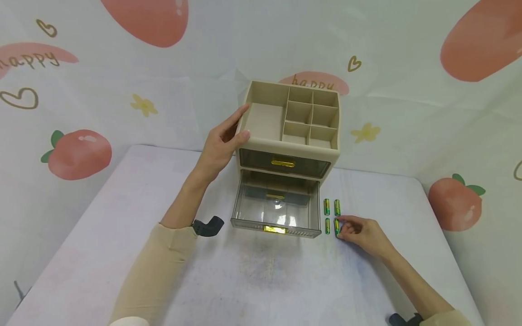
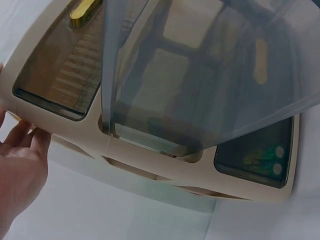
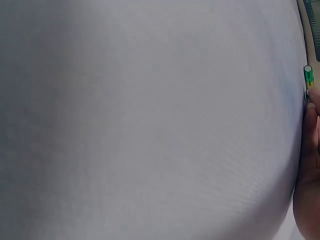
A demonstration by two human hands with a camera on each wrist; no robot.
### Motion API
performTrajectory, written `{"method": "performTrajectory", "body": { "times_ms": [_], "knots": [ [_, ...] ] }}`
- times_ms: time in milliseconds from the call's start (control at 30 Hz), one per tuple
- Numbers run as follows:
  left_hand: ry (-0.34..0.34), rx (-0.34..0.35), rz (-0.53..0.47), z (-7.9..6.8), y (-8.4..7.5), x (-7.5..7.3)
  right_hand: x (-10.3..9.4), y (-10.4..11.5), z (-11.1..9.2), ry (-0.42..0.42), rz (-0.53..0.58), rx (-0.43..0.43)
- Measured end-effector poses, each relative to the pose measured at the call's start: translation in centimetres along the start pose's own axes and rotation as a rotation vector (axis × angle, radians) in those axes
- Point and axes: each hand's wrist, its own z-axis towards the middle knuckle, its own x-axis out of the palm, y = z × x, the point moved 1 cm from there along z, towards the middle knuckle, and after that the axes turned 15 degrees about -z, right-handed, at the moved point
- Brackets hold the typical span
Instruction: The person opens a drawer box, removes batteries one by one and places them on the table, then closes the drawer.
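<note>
A beige desktop drawer organizer (image 1: 288,145) stands at the back of the table, its clear lower drawer (image 1: 275,210) pulled out with nothing inside. My left hand (image 1: 222,144) grips the organizer's left upper edge, the thumb over the rim and the fingers along the side. Several green-and-yellow batteries lie in two short rows just right of the drawer. At the nearest one on the right, my right hand (image 1: 364,234) pinches the battery (image 1: 336,227) between thumb and fingers. Another battery (image 3: 308,75) shows beyond the fingertips in the right wrist view.
Open compartments (image 1: 311,115) fill the organizer's top, above a closed upper drawer with a gold handle (image 1: 283,163). Behind the table (image 1: 261,280) hangs a printed cloth (image 1: 204,59). Black straps with mounts (image 1: 209,226) sit at the wrists.
</note>
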Motion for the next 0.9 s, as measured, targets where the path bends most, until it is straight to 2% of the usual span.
{"method": "performTrajectory", "body": {
  "times_ms": [433,700,900],
  "knots": [
    [-0.015,-0.005,0.003,-0.1,-0.2,0.0,0.1,-0.1,0.0,0.0,0.011,0.0],
    [-0.016,-0.018,0.016,-0.1,-0.1,-0.1,0.0,0.2,-0.2,0.006,0.096,0.015],
    [-0.009,-0.011,0.015,0.5,1.5,-1.2,-0.2,-0.2,-0.3,0.02,0.136,0.03]
  ]
}}
